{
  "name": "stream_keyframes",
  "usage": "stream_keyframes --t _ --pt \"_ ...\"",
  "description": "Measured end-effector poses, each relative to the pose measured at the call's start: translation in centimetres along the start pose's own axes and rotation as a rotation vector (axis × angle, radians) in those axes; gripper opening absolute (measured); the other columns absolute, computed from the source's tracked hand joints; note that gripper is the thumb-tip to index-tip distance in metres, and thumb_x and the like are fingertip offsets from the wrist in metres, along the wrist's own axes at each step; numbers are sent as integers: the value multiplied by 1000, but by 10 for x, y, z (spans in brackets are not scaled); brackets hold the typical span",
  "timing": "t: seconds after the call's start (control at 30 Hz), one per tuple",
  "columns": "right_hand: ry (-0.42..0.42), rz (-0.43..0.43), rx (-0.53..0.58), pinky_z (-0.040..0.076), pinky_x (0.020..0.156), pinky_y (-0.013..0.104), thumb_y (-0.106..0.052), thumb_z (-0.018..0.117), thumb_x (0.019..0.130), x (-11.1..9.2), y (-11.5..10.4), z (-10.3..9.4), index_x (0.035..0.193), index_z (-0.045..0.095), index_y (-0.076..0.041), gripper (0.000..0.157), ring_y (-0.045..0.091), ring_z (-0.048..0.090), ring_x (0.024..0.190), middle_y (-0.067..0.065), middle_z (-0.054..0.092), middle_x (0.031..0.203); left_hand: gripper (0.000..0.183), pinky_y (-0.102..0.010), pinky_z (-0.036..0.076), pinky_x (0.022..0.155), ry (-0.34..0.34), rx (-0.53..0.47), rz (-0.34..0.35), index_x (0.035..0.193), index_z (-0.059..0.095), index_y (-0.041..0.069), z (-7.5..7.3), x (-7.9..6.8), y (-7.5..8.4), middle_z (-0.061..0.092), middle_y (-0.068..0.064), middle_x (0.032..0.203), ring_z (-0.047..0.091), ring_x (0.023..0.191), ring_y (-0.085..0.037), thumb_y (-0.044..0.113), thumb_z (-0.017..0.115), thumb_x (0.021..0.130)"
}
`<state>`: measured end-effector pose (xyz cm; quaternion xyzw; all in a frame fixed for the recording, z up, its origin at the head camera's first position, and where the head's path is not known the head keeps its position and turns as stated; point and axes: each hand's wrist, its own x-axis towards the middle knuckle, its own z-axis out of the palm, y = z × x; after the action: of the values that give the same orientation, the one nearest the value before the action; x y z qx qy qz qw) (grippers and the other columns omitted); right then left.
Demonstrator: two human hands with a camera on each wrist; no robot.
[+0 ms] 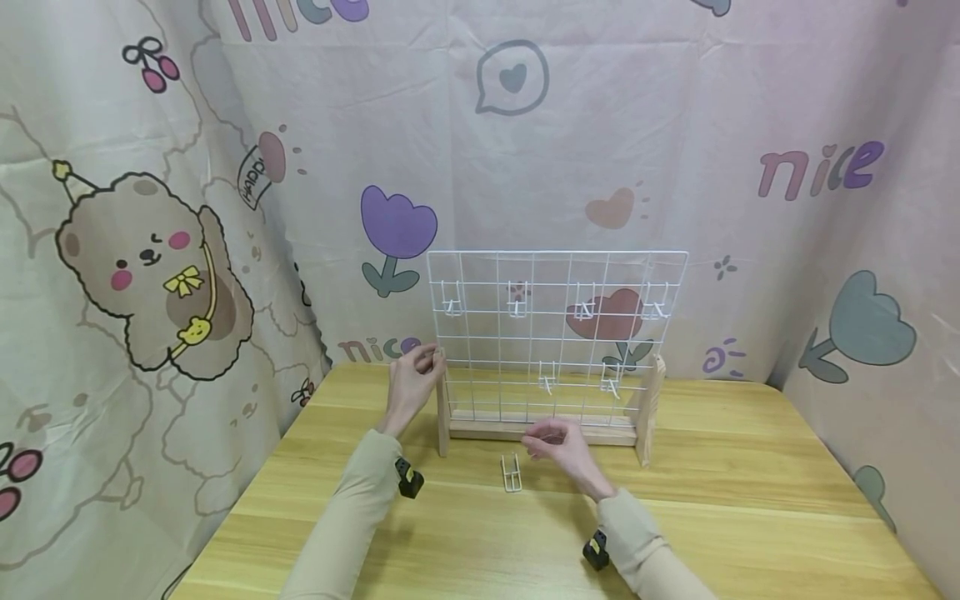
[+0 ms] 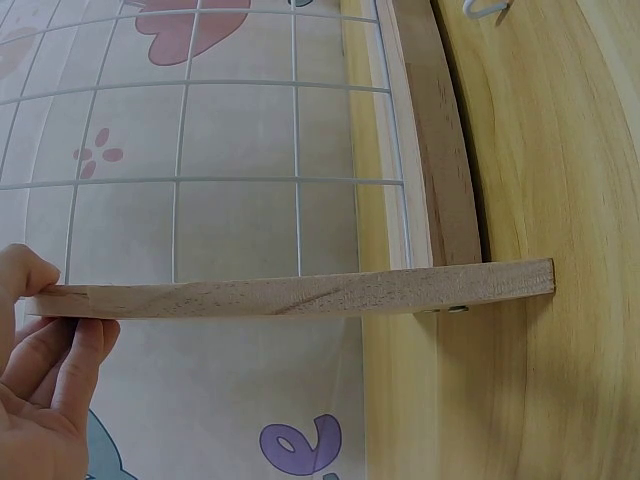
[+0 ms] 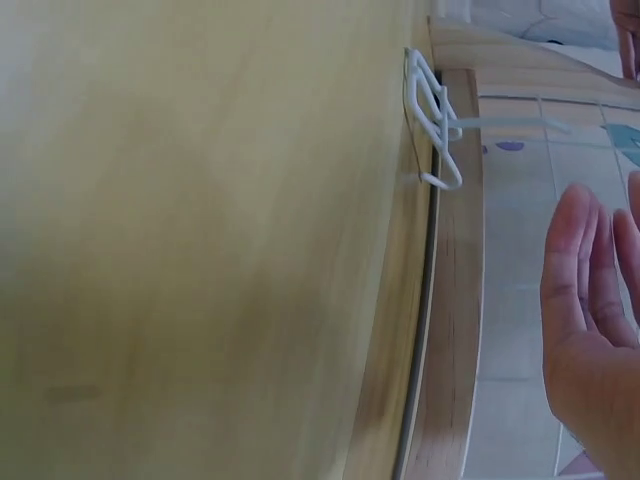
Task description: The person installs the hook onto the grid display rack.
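A white wire grid panel (image 1: 555,338) stands upright in a wooden stand (image 1: 487,428). My left hand (image 1: 416,379) pinches the upper end of the stand's left post (image 2: 300,294) between thumb and fingers. In front of the base my right hand (image 1: 561,446) hovers with loosely bent fingers; the right wrist view shows nothing between them. To its left, a white wire hook (image 1: 512,473) lies on the table, also seen as a hook (image 3: 440,125) in the right wrist view. Several similar hooks hang on the grid, including a lower hook (image 1: 547,381) and an upper-left hook (image 1: 452,307).
The wood-grain table (image 1: 480,550) extends around the stand on both sides. A printed curtain (image 1: 360,125) encloses the back and sides. The stand's right post (image 1: 649,408) reaches forward past the base bar.
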<state>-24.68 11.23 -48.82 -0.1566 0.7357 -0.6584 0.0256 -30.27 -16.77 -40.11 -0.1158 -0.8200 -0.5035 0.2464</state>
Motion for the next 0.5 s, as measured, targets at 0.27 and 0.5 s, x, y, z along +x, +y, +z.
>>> stream_keyframes --t 0.27,0.5 --pt "-92 21 -37 65 73 35 -9 74 89 1 2 12 109 66 12 31 18 70 79 24 74 98 30 -43 63 86 6 5 12 120 68 -5 0 0 -1 73 -26 110 74 101 -37 9 67 94" --pt "-122 22 -81 65 67 36 -8 75 87 4 3 17 104 69 7 24 18 68 70 28 72 99 30 -43 63 86 8 19 10 120 68 -6 0 0 0 74 -25 109 74 100 -37 9 67 93"
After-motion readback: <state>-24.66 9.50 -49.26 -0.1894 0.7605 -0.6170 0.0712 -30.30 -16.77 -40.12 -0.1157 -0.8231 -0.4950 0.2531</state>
